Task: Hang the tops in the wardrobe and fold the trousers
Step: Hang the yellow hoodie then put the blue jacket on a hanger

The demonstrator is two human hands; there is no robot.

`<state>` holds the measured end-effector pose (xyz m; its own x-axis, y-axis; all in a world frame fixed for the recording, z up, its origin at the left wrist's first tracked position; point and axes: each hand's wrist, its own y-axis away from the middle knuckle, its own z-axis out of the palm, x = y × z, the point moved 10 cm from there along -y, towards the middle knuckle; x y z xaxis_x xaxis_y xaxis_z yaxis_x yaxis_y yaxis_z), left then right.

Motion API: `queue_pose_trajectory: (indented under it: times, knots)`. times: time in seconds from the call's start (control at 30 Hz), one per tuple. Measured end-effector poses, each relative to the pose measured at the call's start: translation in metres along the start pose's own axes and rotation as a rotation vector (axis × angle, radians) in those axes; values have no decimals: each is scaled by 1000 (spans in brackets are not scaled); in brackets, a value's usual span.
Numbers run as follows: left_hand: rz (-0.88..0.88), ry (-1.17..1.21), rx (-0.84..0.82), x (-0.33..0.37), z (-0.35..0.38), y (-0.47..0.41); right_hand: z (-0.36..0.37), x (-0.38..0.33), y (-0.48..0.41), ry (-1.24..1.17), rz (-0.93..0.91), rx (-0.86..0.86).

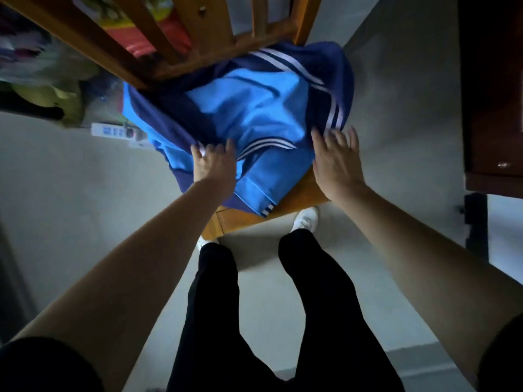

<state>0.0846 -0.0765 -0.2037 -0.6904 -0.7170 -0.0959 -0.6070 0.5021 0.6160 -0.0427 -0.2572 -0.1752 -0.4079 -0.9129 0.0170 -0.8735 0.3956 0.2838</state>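
Spread fingers of the left hand (215, 162) lay flat on the near left edge of the blue sportswear pile (254, 108). The right hand (336, 159) was splayed likewise on its near right edge, over the white stripes. Neither hand plainly pinched cloth, though the left fingertips were blurred against the fabric. The pile, light blue panels with navy bands, sat heaped on the seat of a wooden chair (300, 200), reaching far back under the chair's rails and drooping off the left side. Which parts were tops and which trousers could not be told from the heap. As a judgement, the task looked barely begun: nothing lay folded, no hanger showed, and no garment had been parted from the rest. Picking out one piece, hanging the tops and folding the trousers all seemed left to do. A dark wooden cabinet (492, 114) stood at the right; whether it was the wardrobe was unclear.
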Motion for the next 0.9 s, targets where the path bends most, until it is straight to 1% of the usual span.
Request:
queue_pose_trajectory:
  times: [0.07,0.1,0.17,0.23,0.27,0.37,0.47,0.57,0.63,0.67,0.73,0.77,0.83,0.9]
  knots:
    - [-14,-37,-12,0,7,4,9,1,8,-16,-27,-35]
    - [-23,-32,8,-2,7,9,17,0,16,-30,-48,-82]
    - [-48,22,61,-9,4,26,29,0,37,-109,-29,-209]
    - [-67,145,108,-20,-2,45,35,-1,58,-217,31,-328]
    - [-64,213,123,-25,-9,56,33,-2,67,-277,77,-362]
    - [-69,454,182,-43,-47,89,10,-16,81,-427,172,-373]
    - [-81,681,213,-65,-87,124,-42,-43,79,-506,159,-308]
    - [19,843,280,-84,-136,165,-102,-74,74,-560,144,-287]
    - [75,959,321,-103,-167,191,-143,-90,71,-536,160,-246]
    - [70,1028,340,-117,-183,203,-166,-96,69,-474,158,-191]
    - [58,1129,411,-145,-219,226,-221,-105,64,-348,164,6]
    - [64,1152,459,-160,-239,240,-249,-108,62,-338,174,102]
    - [65,1152,532,-190,-273,266,-307,-115,60,-407,202,272]
    - [59,1087,574,-217,-298,289,-359,-121,58,-598,249,377]
